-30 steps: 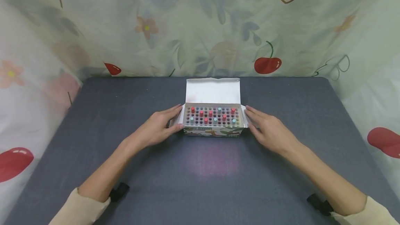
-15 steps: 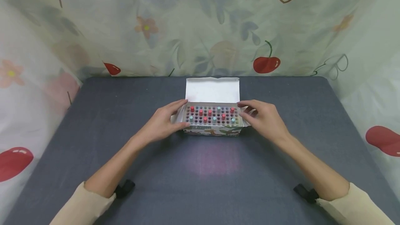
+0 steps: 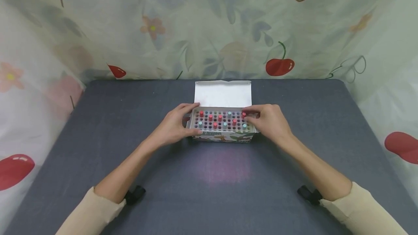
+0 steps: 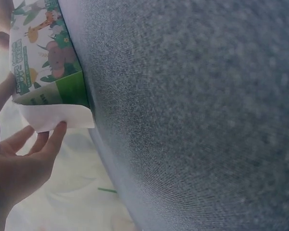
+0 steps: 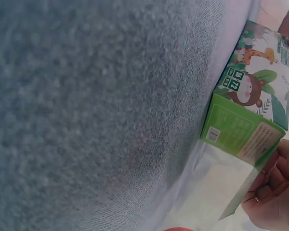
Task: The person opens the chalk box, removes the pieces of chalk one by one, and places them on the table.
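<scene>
Your left hand [image 3: 172,126] grasped the left end of the box [image 3: 222,138]: the thumb lay at the near left corner, a finger reached the far left corner, and, in the left wrist view, other fingertips touched the white left flap [image 4: 53,117]. The box stood on the dark table [image 3: 215,209], central from left to right and toward the far edge, its white lid [image 3: 223,94] raised along the far side. Its perforated top carried four light blue sticks [image 3: 200,124] and six red sticks [image 3: 210,118], spread among the holes. Your right hand [image 3: 271,123] was over the right end, thumb and index finger pinching the far right red stick [image 3: 244,115] in its hole. A patterned curtain [image 3: 196,21] hung beyond the far table edge.
</scene>
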`<action>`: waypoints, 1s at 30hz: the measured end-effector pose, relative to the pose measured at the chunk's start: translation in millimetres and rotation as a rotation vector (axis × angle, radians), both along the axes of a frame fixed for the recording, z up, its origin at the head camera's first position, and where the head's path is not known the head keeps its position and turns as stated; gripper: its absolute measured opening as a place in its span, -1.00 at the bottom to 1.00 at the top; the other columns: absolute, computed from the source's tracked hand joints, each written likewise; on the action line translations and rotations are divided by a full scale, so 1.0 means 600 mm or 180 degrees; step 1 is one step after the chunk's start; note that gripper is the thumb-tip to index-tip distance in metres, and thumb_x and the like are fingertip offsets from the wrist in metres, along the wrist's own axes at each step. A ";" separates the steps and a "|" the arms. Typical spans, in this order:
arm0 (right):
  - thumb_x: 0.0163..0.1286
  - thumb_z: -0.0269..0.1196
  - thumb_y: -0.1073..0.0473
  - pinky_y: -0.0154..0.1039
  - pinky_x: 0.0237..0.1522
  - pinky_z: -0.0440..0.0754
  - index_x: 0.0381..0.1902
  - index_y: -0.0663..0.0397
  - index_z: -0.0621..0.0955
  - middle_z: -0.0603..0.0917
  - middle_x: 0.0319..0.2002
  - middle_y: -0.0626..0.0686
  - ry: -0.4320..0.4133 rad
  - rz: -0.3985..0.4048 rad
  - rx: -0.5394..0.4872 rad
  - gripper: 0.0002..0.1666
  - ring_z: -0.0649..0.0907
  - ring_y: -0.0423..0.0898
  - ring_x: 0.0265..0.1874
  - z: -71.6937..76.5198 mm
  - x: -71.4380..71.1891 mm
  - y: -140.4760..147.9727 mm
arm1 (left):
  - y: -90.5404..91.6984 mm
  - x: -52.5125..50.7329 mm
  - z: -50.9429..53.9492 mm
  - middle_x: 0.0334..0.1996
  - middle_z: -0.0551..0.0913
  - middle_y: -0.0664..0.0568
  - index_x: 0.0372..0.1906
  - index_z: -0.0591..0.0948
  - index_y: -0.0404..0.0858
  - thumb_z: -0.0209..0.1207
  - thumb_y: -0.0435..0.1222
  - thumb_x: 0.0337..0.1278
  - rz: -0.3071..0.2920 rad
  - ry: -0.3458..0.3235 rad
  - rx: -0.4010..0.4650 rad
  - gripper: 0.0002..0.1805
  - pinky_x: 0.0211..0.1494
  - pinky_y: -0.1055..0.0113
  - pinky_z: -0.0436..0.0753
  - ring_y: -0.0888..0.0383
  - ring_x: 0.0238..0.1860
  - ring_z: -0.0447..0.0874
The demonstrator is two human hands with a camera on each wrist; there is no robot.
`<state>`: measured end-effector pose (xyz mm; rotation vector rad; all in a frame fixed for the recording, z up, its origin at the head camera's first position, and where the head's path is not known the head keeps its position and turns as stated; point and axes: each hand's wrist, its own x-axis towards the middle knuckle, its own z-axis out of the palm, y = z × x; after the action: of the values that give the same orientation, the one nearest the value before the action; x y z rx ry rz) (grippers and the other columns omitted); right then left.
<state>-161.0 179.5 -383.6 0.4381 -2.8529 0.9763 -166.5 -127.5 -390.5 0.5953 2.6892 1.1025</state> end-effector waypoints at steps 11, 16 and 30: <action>0.29 0.42 0.20 -0.28 -0.65 0.39 -0.18 0.07 0.79 0.76 -0.44 -0.04 0.0214 0.0105 0.0012 -0.84 0.53 -0.21 -0.63 -0.008 -0.006 0.004 | 0.001 -0.001 0.002 0.30 0.37 -0.15 0.53 0.27 -0.11 0.50 -0.22 0.00 0.0002 -0.0164 0.0210 -0.03 0.24 0.07 0.60 -0.15 0.28 0.48; 0.31 0.40 0.18 -0.26 -0.55 0.43 -0.21 0.08 0.74 0.70 -0.47 -0.07 0.0496 0.0236 0.0075 -0.87 0.53 -0.19 -0.58 -0.012 -0.008 0.004 | 0.002 -0.002 0.004 0.29 0.38 -0.14 0.52 0.28 -0.10 0.51 -0.21 -0.01 0.0021 -0.0162 0.0178 -0.03 0.25 0.05 0.59 -0.14 0.28 0.48; 0.31 0.39 0.26 -0.20 -0.35 0.68 -0.15 0.12 0.68 0.75 -0.38 -0.03 0.0656 0.0395 -0.0133 -0.84 0.69 -0.16 -0.43 0.004 -0.009 0.001 | 0.001 0.000 0.002 0.34 0.34 -0.14 0.53 0.27 -0.08 0.50 -0.18 -0.01 0.0049 -0.0137 0.0084 -0.02 0.23 0.05 0.61 -0.13 0.27 0.49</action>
<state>-166.7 180.3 -381.5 0.6767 -2.6436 0.9475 -166.6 -127.2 -389.3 0.5497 2.6509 1.1431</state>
